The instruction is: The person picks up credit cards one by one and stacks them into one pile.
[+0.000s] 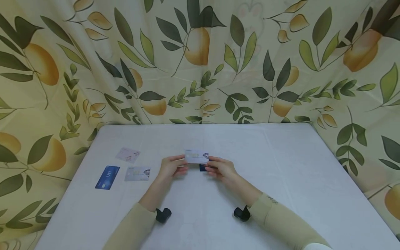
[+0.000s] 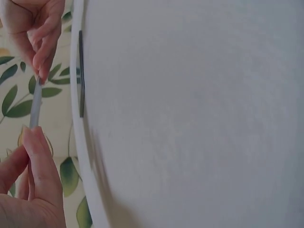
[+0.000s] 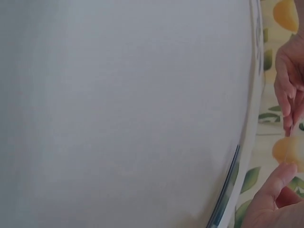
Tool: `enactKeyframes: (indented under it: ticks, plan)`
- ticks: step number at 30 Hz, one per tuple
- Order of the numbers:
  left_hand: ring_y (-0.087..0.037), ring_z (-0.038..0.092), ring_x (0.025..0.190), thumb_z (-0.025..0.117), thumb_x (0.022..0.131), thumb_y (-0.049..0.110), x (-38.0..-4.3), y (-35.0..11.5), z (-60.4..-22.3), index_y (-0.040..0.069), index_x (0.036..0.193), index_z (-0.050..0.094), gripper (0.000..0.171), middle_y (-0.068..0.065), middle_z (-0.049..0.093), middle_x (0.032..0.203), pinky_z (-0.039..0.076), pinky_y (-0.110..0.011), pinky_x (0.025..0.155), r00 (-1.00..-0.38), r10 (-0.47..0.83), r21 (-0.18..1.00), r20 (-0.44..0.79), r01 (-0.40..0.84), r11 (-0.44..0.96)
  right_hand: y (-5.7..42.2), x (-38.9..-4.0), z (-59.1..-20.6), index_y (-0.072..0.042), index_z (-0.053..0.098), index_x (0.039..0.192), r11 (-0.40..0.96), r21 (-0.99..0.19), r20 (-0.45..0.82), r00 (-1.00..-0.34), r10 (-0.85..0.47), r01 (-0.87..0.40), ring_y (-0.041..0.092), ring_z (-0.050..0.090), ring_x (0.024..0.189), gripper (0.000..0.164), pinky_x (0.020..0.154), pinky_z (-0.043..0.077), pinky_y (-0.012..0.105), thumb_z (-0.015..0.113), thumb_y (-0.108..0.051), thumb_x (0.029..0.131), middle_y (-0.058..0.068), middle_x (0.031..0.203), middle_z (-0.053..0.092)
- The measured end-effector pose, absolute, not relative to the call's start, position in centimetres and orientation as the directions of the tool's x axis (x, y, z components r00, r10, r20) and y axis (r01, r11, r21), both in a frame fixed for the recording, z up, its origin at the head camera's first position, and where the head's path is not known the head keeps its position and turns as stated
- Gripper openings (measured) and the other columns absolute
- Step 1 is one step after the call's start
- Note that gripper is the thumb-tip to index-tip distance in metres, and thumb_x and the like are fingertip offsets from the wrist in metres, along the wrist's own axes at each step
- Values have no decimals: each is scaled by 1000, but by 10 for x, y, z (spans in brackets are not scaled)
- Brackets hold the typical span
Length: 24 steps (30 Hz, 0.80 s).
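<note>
Between my two hands a pale card (image 1: 196,156) with a dark emblem near its right end is held up over the table. My left hand (image 1: 171,167) pinches its left end with thumb and fingers, and my right hand (image 1: 223,169) pinches the right end. Seen from the left wrist, the card (image 2: 36,107) shows as a thin edge between the fingertips. Under it a dark blue card (image 1: 202,167) lies on the table, partly covered by the held card and the right fingers. The right wrist view shows this dark card (image 3: 224,190) nearly edge-on.
Left of the hands, a pinkish card (image 1: 127,155), a pale card with an emblem (image 1: 137,173) and a blue VIP card (image 1: 107,177) lie apart on the white-covered table (image 1: 281,166). A curtain (image 1: 200,80) with fruit and leaves hangs behind the table's far edge.
</note>
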<state>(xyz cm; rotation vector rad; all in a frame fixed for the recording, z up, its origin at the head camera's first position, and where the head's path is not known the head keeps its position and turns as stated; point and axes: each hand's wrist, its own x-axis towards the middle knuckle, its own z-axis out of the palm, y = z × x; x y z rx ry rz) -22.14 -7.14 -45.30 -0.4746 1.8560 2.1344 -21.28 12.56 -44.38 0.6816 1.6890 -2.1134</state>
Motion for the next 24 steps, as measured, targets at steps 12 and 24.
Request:
enactKeyframes:
  ticks: [12, 24]
  plan:
    - [-15, 65, 55, 64, 78, -4, -214, -48, -456, -5, 107, 63, 30, -19, 68, 81, 57, -27, 55, -930, 53, 917, -363, -367, -160, 151, -209, -446, -5, 56, 122, -198, -800, -583, -812, 36, 566, 13, 67, 70, 36, 61, 55, 22, 59, -4, 87, 7, 88, 67]
    - [-16, 65, 57, 60, 83, -2, -212, -28, -454, -5, 117, 58, 34, -22, 67, 89, 57, -30, 59, -899, 75, 893, -430, -436, -107, 169, -206, -450, -3, 54, 125, -159, -800, -592, -805, 48, 579, 11, 67, 67, 38, 59, 55, 21, 60, -5, 87, 4, 80, 69]
